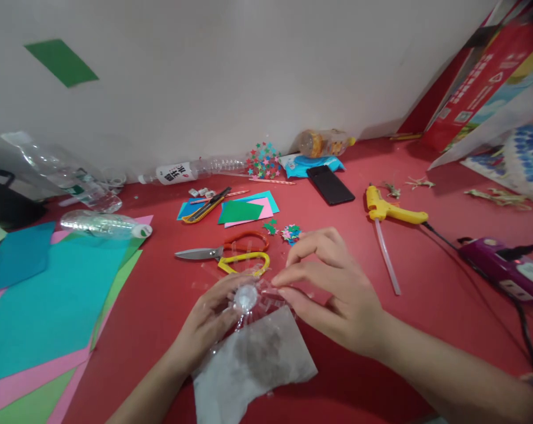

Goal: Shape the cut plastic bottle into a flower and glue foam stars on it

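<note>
My left hand is wrapped round a clear plastic bottle top with a white round centre and thin strips fanning out from it. With thumb and forefinger my right hand pinches the end of one strip on the right side of the piece. Under the piece lies a crumpled white tissue with a grey smudge. Just beyond my hands, scissors with an orange and a yellow handle point left. Small cut stars lie behind my right hand.
Coloured paper sheets cover the left side, with clear bottles near them. A box cutter, paper cards and a phone lie farther back. At right are a yellow glue gun and a purple power strip with cords.
</note>
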A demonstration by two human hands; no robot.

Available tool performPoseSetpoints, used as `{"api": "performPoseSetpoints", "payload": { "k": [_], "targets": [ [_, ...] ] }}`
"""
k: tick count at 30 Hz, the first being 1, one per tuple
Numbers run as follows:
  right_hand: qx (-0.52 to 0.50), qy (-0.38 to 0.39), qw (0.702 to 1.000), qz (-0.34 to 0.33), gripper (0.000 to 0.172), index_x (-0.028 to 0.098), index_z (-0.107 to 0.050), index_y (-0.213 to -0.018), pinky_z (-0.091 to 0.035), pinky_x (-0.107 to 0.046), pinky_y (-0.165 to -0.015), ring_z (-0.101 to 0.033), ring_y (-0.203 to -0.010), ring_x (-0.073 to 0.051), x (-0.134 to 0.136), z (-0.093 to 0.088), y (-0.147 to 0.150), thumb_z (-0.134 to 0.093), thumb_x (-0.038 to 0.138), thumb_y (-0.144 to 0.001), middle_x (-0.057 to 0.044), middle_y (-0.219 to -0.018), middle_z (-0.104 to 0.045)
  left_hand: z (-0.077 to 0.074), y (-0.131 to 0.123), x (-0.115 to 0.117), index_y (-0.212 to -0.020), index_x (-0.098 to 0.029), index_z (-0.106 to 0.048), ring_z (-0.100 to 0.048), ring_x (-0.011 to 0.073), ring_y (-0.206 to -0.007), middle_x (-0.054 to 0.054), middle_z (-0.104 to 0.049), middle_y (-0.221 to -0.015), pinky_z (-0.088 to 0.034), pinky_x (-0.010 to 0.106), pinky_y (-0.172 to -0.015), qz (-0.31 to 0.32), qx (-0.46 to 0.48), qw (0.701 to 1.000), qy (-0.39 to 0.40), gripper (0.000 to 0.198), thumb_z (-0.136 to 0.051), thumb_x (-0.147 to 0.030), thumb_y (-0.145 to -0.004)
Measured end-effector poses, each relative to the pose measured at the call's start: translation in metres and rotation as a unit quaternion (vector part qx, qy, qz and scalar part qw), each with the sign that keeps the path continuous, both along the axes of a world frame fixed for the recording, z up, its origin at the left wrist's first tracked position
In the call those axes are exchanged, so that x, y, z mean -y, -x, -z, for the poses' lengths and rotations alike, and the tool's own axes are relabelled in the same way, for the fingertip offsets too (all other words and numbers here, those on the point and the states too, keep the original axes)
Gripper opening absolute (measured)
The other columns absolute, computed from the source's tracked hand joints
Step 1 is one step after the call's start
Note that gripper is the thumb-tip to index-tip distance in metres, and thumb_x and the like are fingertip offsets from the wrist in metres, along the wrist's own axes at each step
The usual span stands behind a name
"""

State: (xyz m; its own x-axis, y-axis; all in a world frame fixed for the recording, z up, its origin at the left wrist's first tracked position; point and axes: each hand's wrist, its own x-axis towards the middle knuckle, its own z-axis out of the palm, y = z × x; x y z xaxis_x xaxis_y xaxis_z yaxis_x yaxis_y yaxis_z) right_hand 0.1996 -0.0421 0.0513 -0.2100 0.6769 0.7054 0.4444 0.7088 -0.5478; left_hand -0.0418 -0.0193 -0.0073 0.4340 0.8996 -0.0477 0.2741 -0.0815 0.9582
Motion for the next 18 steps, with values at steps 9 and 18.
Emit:
{"api": "performPoseSetpoints", "payload": {
  "k": [9,18],
  "targets": [
    [0.038,0.003,0.999,-0.032,0.011,0.018,-0.073,-0.090,-0.042,-0.034,-0.086,-0.053,-0.094,-0.016,-0.004,-0.003,-0.007,-0.064,0.013,-0.086,-0.004,-0.093,-0.060,0.001,0.000,0.004,-0.120,-0.030,-0.069,-0.056,0.0329,-0.122,0.007,-0.066,-0.130,-0.042,0.039,-0.100,-0.002,0.078,0.991,0.110,0.042,-0.070,-0.042,-0.080],
    [-0.014,0.037,0.997,-0.060,0.011,0.018,-0.068,-0.092,-0.049,-0.029,-0.079,-0.059,-0.085,-0.012,-0.005,0.001,-0.004,-0.058,0.016,-0.088,-0.003,-0.090,-0.062,0.006,-0.001,0.004,-0.114,-0.025,-0.068,-0.065,0.0277,-0.102,0.008,-0.071,-0.113,-0.050,0.034,-0.087,-0.047,0.130,0.977,0.163,0.044,-0.079,-0.031,-0.071]
  ]
}}
